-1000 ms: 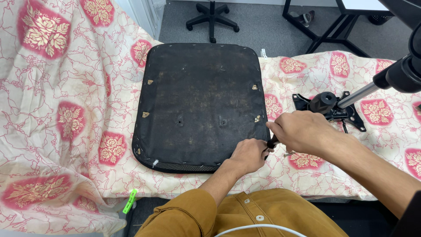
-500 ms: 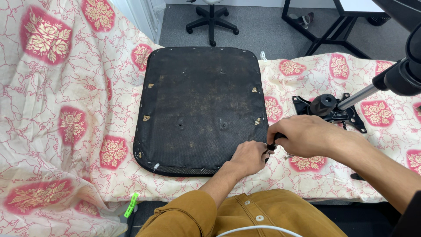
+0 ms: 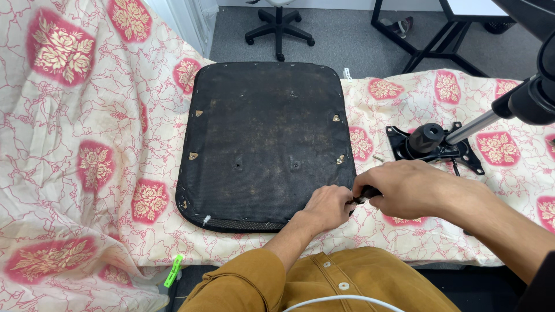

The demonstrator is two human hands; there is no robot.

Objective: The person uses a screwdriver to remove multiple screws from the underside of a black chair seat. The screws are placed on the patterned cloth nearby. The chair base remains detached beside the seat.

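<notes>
Left hand [image 3: 326,205]: forearm in from below, fingers curled, knuckles up. Right hand [image 3: 404,188]: forearm in from right, palm down, grip closed on a small dark handle. Fingertips of both hands meet.

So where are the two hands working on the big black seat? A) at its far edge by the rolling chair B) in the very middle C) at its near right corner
C: the left hand and right hand meet at the near right corner of the black seat.
</notes>
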